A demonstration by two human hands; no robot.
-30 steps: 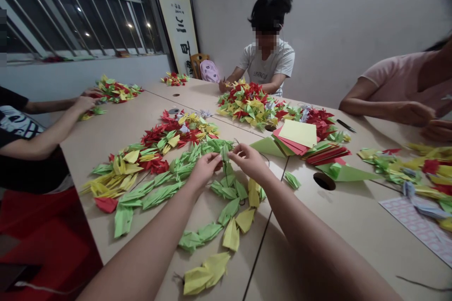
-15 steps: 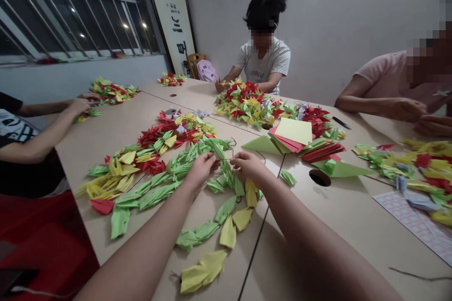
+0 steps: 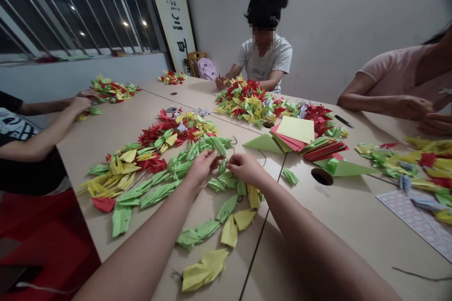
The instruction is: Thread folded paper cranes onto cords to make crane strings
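My left hand (image 3: 204, 169) is closed in a pinch over the middle of the table, with dark thin string at its fingertips. Close beside it, my right hand (image 3: 245, 169) pinches the same string, the small gap between them partly hidden by fingers. A green folded paper piece (image 3: 215, 145) lies just behind my left fingertips. Beneath and around both hands run strings of folded paper: a green strand (image 3: 158, 193) to the left, and a green and yellow strand (image 3: 229, 230) curving toward me. A loose green folded piece (image 3: 290, 176) rests right of my right hand.
Red, yellow and green folded paper piles (image 3: 243, 103) cover the far table. Coloured paper sheets (image 3: 294, 129) are stacked beyond my right hand, near a round table hole (image 3: 322, 177). A pen (image 3: 343, 121) lies farther right. Three other people sit around the table, hands at work.
My right hand has moved slightly left, closer to my left hand, and the string stretch between them has shortened. The view has shifted slightly.
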